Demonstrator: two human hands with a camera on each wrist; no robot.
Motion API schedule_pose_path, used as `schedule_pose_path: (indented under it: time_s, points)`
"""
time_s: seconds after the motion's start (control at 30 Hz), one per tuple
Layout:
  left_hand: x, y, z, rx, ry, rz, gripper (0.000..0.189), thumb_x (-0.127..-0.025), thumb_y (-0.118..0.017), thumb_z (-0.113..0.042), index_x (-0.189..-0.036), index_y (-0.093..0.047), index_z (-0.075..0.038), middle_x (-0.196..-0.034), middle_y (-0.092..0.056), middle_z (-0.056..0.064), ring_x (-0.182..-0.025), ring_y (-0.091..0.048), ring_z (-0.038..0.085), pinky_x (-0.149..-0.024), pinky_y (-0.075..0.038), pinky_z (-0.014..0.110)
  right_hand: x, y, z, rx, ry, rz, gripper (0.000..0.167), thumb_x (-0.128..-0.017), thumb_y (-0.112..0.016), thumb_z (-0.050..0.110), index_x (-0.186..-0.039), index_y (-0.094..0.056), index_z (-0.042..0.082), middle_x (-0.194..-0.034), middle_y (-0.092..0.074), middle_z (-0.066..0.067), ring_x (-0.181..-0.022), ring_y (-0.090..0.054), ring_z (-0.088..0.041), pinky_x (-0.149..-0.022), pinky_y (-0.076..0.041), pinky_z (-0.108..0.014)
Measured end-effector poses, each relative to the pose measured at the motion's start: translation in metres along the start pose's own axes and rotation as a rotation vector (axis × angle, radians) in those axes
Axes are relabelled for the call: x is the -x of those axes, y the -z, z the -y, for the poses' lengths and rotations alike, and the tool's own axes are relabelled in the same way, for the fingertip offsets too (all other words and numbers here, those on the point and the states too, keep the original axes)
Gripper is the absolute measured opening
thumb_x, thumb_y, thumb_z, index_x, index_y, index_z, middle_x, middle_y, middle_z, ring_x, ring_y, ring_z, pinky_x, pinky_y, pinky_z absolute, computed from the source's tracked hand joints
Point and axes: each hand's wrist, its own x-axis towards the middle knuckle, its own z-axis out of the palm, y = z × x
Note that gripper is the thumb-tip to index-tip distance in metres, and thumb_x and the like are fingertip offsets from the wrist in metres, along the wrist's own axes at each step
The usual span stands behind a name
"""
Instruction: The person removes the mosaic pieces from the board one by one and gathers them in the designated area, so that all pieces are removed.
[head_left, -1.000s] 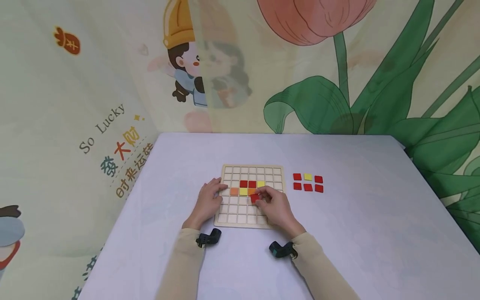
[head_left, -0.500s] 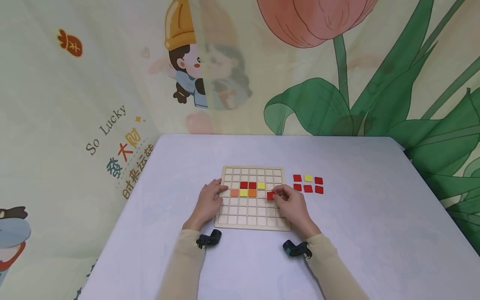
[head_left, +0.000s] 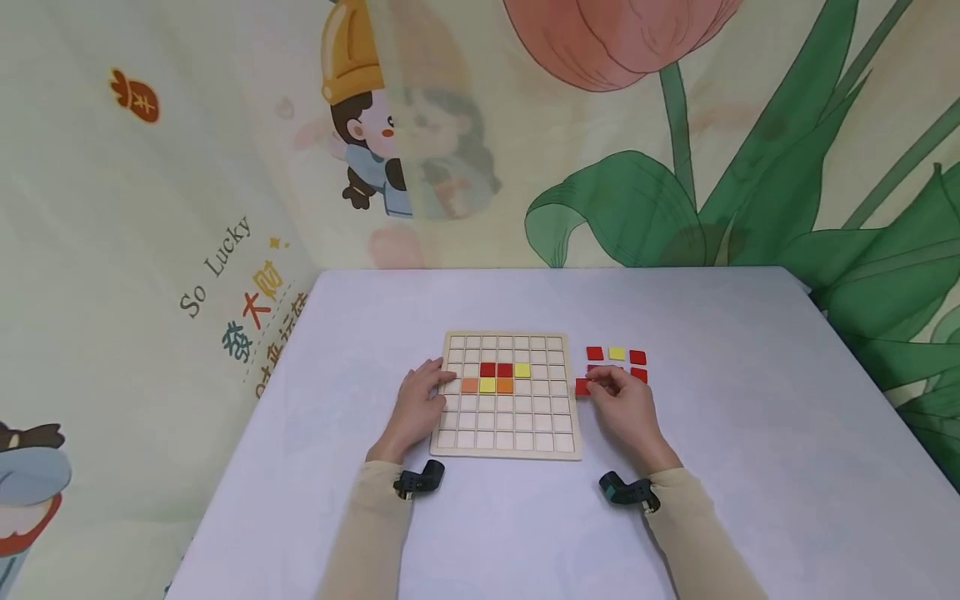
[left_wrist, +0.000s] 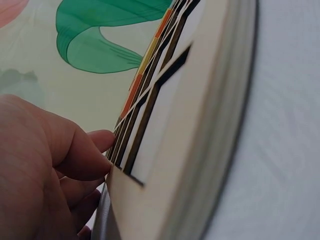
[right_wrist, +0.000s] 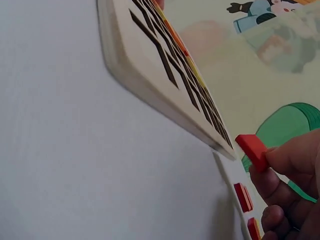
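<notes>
Red and flat, one tile [head_left: 582, 387] is pinched between thumb and finger of the right hand [head_left: 628, 410], just beside the right edge of the wooden board [head_left: 523, 422] and near loose red and yellow tiles [head_left: 595, 353]. The board's left edge is touched by the left hand [head_left: 412, 407], its fingers relaxed.
</notes>
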Motion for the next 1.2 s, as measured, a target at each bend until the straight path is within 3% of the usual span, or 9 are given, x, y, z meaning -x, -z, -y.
schedule_pose_path:
  time_s: [0.3,0.73,1.2]
  points:
    - [0.004,0.0,-0.003,-0.005,0.006,-0.005,0.042,-0.088,-0.048,0.002,-0.126,-0.063,-0.006,-0.153,-0.04,0.011,-0.146,-0.025,0.028,-0.123,-0.008,0.042,-0.003,0.01,-0.01,0.091,-0.072,-0.03,0.018,-0.093,-0.061,0.013,-0.108,-0.068,0.005,-0.104,-0.066,-0.013,-0.094,-0.055,-0.027,-0.083,-0.053,-0.037]
    - [0.001,0.0,0.001,-0.018,0.011,0.01,0.042,-0.089,-0.048,0.0,-0.128,-0.062,-0.007,-0.154,-0.039,0.008,-0.147,-0.024,0.025,-0.123,-0.006,0.039,-0.003,0.005,-0.012,0.149,-0.055,-0.072,0.018,-0.092,-0.064,0.013,-0.106,-0.07,0.004,-0.095,-0.067,-0.012,-0.085,-0.056,-0.025,-0.072,-0.05,-0.031]
    - [-0.001,-0.001,0.0,-0.021,0.007,0.009,0.042,-0.089,-0.047,0.0,-0.128,-0.062,-0.007,-0.154,-0.038,0.009,-0.147,-0.024,0.026,-0.123,-0.007,0.04,-0.003,-0.002,-0.013,0.177,-0.014,-0.137,0.017,-0.09,-0.066,0.013,-0.104,-0.069,0.004,-0.093,-0.067,-0.012,-0.085,-0.056,-0.025,-0.071,-0.05,-0.033]
